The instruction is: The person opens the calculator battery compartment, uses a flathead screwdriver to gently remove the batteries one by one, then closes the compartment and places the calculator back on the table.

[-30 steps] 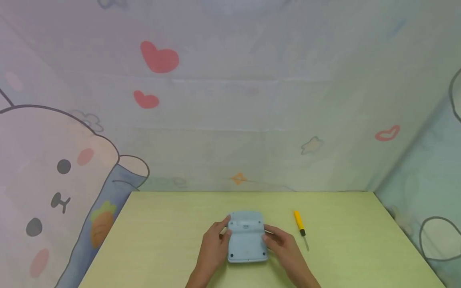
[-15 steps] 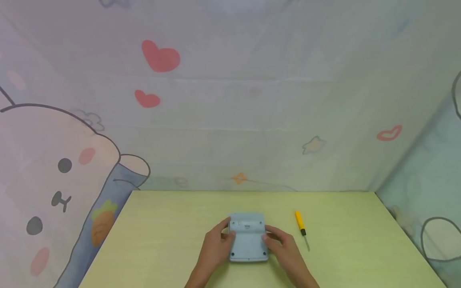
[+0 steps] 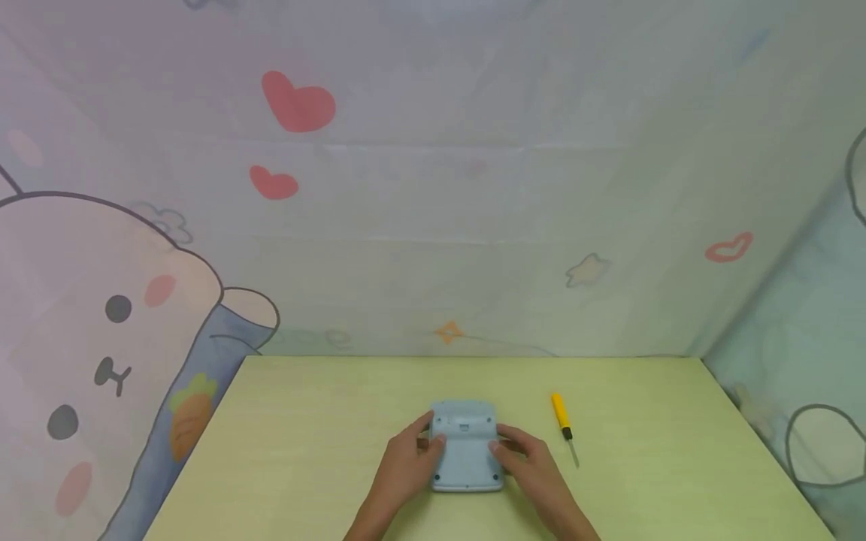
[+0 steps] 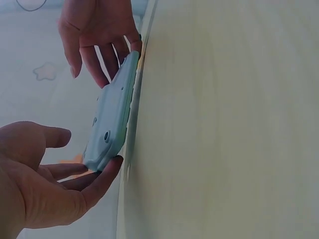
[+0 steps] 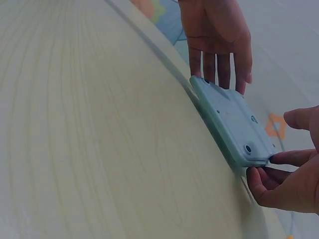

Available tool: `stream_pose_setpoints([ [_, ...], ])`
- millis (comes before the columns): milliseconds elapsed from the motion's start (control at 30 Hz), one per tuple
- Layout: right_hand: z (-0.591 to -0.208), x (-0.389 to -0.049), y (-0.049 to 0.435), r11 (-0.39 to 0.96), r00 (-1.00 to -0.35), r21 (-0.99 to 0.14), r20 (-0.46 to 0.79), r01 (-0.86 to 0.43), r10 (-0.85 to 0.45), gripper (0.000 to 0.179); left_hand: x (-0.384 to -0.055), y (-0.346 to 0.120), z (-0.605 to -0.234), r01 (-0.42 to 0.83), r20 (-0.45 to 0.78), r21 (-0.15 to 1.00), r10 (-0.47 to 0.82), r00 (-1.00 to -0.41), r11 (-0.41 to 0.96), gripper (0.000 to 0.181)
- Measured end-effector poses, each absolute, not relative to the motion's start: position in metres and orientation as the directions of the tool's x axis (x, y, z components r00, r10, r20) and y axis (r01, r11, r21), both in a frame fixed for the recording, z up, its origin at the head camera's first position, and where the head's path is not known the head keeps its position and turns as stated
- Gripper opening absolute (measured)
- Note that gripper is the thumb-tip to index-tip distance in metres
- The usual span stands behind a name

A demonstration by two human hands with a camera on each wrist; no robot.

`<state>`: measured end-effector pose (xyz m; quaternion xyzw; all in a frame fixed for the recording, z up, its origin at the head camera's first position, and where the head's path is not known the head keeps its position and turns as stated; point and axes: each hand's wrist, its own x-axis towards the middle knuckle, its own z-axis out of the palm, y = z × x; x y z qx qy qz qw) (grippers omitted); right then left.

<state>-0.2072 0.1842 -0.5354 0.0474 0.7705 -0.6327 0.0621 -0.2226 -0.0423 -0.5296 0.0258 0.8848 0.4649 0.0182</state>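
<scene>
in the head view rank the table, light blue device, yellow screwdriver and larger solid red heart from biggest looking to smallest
1. table
2. light blue device
3. larger solid red heart
4. yellow screwdriver

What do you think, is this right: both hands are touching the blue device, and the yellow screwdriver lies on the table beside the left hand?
Not quite: the screwdriver lies beside the right hand, not the left hand, as the head view shows. It is yellow and on the table, and both hands are touching the blue device.
</scene>
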Motion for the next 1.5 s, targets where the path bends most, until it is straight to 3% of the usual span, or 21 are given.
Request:
stream_pose_setpoints([
  [267,-0.5356,-0.2084,0.1848,0.238,-0.98,-0.953,-0.198,0.185,-0.03,0.056,-0.2247,-0.0416,-0.5326,0.023,-0.026,0.815,0.076,-0.997,0.578,0.059],
  [700,-0.5363,-0.2065,0.1836,0.337,-0.99,-0.931,-0.138,0.137,0.022,0.053,-0.2262,-0.043,-0.5303,0.065,-0.013,0.802,0.127,-0.992,0.594,0.06],
  [1267,-0.5366,-0.2111,0.1872,0.326,-0.979,-0.928,-0.201,0.183,-0.024,0.056,-0.2262,-0.0473,-0.5282,0.022,-0.063,0.806,0.124,-0.99,0.591,0.06],
  [1500,-0.5401,-0.2105,0.1881,0.345,-0.99,-0.93,-0.139,0.123,-0.022,0.052,-0.2244,-0.0488,-0.5299,0.05,-0.025,0.825,0.126,-0.992,0.563,0.056],
])
